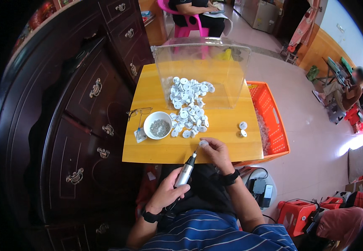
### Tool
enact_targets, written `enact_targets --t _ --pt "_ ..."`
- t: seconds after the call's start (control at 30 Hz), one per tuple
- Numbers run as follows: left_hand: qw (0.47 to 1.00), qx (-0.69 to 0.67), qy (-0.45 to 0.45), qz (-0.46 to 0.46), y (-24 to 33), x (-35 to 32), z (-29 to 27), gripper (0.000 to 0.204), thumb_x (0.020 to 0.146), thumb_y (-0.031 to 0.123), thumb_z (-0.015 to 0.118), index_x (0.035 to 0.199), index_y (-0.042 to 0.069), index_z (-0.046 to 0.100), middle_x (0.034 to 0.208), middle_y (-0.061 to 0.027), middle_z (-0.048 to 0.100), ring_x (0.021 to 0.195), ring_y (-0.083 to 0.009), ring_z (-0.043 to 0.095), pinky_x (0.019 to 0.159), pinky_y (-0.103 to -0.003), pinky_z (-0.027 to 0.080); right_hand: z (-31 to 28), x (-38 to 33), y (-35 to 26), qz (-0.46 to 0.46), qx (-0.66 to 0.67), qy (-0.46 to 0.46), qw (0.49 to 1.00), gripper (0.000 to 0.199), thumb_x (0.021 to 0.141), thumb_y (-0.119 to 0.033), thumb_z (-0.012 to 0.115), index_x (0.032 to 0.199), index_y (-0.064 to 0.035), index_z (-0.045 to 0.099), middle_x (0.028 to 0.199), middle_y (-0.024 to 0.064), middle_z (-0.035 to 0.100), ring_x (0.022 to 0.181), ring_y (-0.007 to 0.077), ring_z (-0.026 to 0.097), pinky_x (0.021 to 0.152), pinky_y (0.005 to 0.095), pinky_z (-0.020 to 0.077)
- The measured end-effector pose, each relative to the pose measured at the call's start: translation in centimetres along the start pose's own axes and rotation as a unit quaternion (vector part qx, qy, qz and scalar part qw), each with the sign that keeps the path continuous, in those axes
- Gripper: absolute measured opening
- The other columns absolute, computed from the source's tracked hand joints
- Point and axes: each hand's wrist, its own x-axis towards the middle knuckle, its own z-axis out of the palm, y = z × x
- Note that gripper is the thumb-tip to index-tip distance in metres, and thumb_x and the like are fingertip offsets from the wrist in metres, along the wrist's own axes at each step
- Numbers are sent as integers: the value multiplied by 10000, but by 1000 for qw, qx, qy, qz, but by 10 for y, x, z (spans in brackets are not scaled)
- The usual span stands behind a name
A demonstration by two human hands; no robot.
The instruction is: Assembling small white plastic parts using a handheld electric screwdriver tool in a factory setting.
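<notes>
My left hand is wrapped round a silver and black electric screwdriver, whose thin tip points up and away from me. Just beyond that tip, at the near edge of the yellow table, my right hand pinches a small round white plastic part. The tip is at or very near this part; whether they touch I cannot tell. A heap of similar white parts spreads over the table ahead of my hands. Left of the heap, a white bowl holds many tiny grey metal pieces, probably screws.
A clear plastic box stands on its side behind the heap, on the yellow table. Eyeglasses lie by the bowl. Two white parts sit at right. An orange crate adjoins the table's right side; dark drawers stand left.
</notes>
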Motion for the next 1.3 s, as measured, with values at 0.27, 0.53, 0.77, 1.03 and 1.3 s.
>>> enact_targets --t 0.27,0.53,0.77,1.03,1.3 --pt "999 35 29 -7 -1 -15 -1 609 907 76 678 1460 32 428 1133 -49 587 714 -89 580 644 -242 524 -58 6 -37 -153 -401 179 885 268 864 -64 669 1130 -58 643 1073 210 672 865 397 677 779 446 548" --pt "999 28 16 3 -8 -15 -2 612 907 87 667 1463 27 418 1005 -62 570 696 -98 595 626 -246 518 6 -34 -99 -103 -42 11 994 247 946 -22 654 1184 -54 600 1090 19 642 920 98 621 783 273 532" --pt "995 12 96 -36 -34 -24 -15 652 925 130 688 1490 38 376 893 -36 587 680 -115 580 607 -249 478 110 -115 -209 -73 456 -548 697 256 1000 -141 640 1210 -27 548 1069 58 644 972 115 634 824 237 493" --pt "998 8 57 -16 -8 -26 -5 635 902 41 660 1478 7 394 926 -44 583 692 -94 589 625 -243 500 113 -158 -243 237 632 -618 403 265 982 -143 674 1119 77 617 1030 141 613 977 223 627 858 310 506" --pt "998 15 56 -4 -9 -29 -7 636 919 74 660 1488 16 382 926 -33 578 696 -87 577 636 -237 497 138 -157 -226 18 636 -615 466 184 991 -127 659 1003 57 662 985 131 627 901 213 620 736 345 498"
